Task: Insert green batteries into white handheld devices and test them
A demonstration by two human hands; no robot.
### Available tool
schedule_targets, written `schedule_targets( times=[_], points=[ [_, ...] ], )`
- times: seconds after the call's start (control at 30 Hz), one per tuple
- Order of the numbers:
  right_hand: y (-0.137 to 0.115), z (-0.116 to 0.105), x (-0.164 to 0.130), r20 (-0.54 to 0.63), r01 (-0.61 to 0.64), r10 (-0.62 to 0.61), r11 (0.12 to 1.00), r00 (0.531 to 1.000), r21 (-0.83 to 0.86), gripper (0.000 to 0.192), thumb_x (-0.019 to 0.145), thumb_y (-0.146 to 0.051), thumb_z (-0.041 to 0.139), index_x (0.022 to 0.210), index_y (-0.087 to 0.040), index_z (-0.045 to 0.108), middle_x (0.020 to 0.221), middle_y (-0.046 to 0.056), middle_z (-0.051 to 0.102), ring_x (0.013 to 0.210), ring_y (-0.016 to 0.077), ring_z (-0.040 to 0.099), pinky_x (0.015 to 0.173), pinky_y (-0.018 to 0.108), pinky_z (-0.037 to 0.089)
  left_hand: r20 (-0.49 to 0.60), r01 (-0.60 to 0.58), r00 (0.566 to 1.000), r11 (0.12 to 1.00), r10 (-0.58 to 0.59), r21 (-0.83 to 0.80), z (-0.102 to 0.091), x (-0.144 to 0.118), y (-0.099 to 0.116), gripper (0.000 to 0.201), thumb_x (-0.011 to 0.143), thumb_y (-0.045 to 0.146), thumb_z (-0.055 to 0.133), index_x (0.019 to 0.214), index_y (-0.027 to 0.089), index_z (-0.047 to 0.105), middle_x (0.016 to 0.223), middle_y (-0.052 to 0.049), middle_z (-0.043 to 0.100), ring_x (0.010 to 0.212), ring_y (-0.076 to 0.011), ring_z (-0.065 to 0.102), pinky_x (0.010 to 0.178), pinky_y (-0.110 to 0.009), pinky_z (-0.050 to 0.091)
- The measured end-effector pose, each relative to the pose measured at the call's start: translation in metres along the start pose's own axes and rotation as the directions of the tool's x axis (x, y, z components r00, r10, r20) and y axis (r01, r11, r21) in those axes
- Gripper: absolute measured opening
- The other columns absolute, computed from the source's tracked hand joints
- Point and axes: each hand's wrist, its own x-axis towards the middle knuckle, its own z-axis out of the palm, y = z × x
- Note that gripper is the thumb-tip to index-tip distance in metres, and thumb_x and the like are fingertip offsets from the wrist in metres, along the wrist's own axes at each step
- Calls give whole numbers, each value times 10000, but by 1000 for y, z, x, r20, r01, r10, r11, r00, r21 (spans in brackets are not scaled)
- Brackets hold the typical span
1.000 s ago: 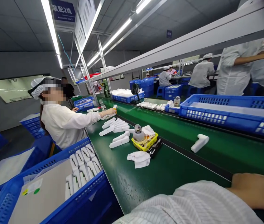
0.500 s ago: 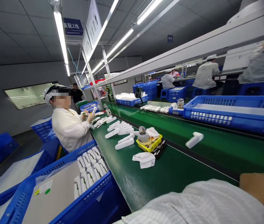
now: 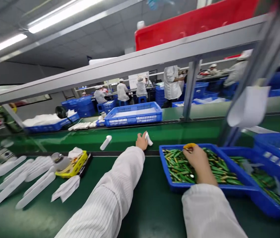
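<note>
My left hand [image 3: 141,141] has its grip closed on a white part [image 3: 149,138]; my right hand [image 3: 197,161], fingers loosely curled, rests in the battery tray [image 3: 166,168] just beside it.

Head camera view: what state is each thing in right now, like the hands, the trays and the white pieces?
Left hand: stretched out, gripping a white part.
Right hand: in the blue tray, fingers on the green batteries.
Loose white part: lying alone on the belt.
White shells: lying flat in a group.
Yellow tray: filled, cloth on top.
White cloth: crumpled.
</note>
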Motion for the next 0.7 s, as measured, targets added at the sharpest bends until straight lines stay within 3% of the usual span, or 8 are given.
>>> schedule_targets(
  times=[0.13, 0.3, 0.47, 0.6, 0.7],
  points=[
    [3, 12, 1, -3, -48, 48, 998, 999, 49, 67, 676, -216, 671, 666, -182, 614, 656, 66, 641, 675, 226, 606, 689, 326, 464, 25, -87, 996, 996, 87, 11, 5, 6, 11, 428, 950, 320, 541, 1358, 205, 484, 1499, -123, 336, 1283, -284, 446, 1047, -508, 432],
    [4, 12, -1, 4, -22, 22, 995, 1000, 97, 40, 704, -169, 614, 742, -174, 624, 746, 67, 669, 725, 220, 619, 748, 324, 472, 117, -194, 974, 980, 197, -35, 3, 0, 10, 263, 933, 278, 569, 1168, 167, 612, 1417, -103, 460, 1190, -239, 523, 1051, -495, 424],
    [2, 10, -6, -79, -57, 65, 992, 995, 111, 69, 744, -211, 596, 796, -167, 584, 774, 82, 658, 741, 233, 610, 728, 332, 464, 37, -161, 985, 975, 168, -152, 2, -20, -1, 276, 831, 204, 629, 1097, 131, 620, 1427, -132, 432, 1188, -250, 534, 1066, -454, 413],
    [-5, 5, -10, -159, -64, 86, 988, 984, 141, 89, 767, -244, 589, 727, -200, 522, 774, 79, 656, 765, 230, 606, 716, 316, 452, -125, -58, 992, 954, 22, -293, -20, -38, -10, 396, 784, 267, 554, 1152, 124, 581, 1255, -173, 544, 1266, -330, 472, 1076, -497, 393],
    [-15, -3, -11, -197, -73, 108, 982, 974, 177, 158, 752, -239, 587, 657, -215, 464, 723, 67, 634, 744, 225, 594, 695, 311, 441, -156, -48, 988, 899, -22, -436, -54, -58, -2, 588, 749, 502, 586, 1217, 146, 559, 1125, -142, 628, 1060, -339, 606, 909, -501, 508]
  ],
)
